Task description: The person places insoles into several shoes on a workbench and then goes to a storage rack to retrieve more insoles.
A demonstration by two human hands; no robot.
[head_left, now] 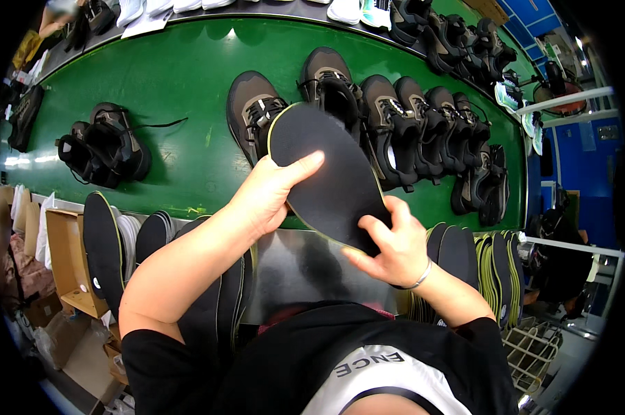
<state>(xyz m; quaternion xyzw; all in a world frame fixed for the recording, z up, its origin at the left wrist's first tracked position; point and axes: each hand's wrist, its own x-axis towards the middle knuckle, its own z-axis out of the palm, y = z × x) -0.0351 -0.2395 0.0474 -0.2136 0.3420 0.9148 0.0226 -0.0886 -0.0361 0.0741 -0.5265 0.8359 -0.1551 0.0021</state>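
Note:
A black insole [330, 176] with a thin yellow-green edge is held up in front of me, its wide end toward the far left. My left hand [274, 190] grips its left edge, thumb lying on the flat face and the other fingers hidden beneath. At the narrow near end, my right hand [395, 242] is closed on the insole's right edge. Just behind it on the green belt stand a brown-and-black shoe [252, 104] and another like it [326, 66], both partly covered by the insole.
Several similar shoes [423, 131] stand in a row to the right on the green table [188, 62]; a pair [112, 149] sits at left. Stacks of insoles [105, 238] line the near edge, with more at right [496, 270]. A cardboard box [74, 259] stands at near left.

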